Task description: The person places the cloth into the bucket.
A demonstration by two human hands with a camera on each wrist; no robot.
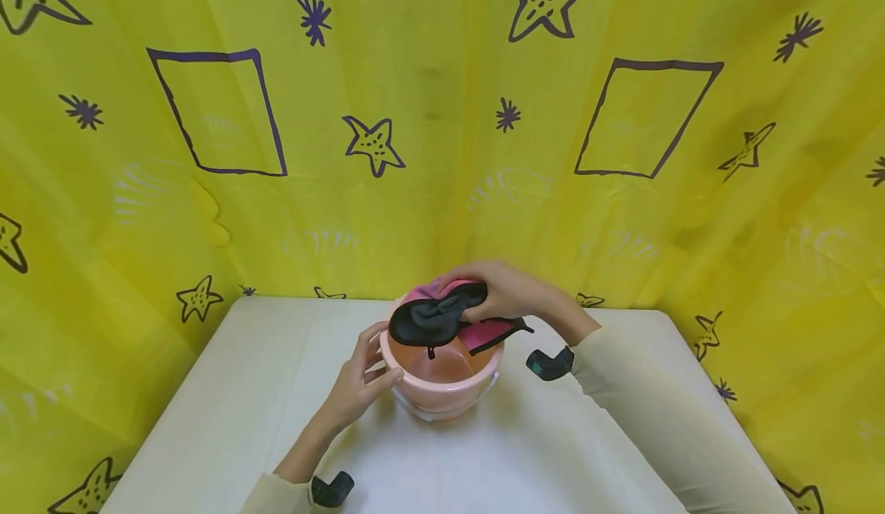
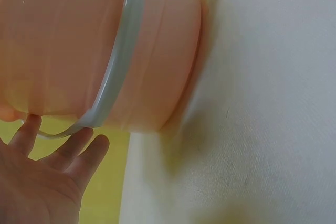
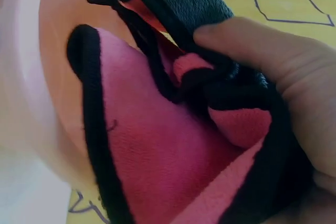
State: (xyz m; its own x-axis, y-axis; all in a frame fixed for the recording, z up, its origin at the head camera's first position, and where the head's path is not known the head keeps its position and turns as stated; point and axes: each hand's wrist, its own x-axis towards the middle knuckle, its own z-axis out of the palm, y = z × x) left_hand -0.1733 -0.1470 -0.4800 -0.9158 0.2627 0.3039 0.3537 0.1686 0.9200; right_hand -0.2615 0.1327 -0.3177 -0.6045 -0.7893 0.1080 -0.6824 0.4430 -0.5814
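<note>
A pale pink bucket (image 1: pixel 442 399) with a white handle (image 2: pixel 118 59) stands upright on the white table. My left hand (image 1: pixel 359 379) holds it at its left side, thumb at the rim and spread fingertips against the wall near the handle. Above the bucket's mouth, my right hand (image 1: pixel 508 295) grips a bunched cloth (image 3: pixel 152 129), pink on one face and dark grey on the other, with black edging and a small black loop. Part of the cloth hangs over the opening, hiding the far rim. The bucket's inside (image 1: pixel 439 364) shows below it.
The white table (image 1: pixel 228 414) extends to both sides of the bucket. A yellow curtain (image 1: pixel 442 214) printed with stars and frames hangs behind and along the sides. A black wrist device (image 1: pixel 549 364) sits by the right sleeve, another (image 1: pixel 333 489) by the left.
</note>
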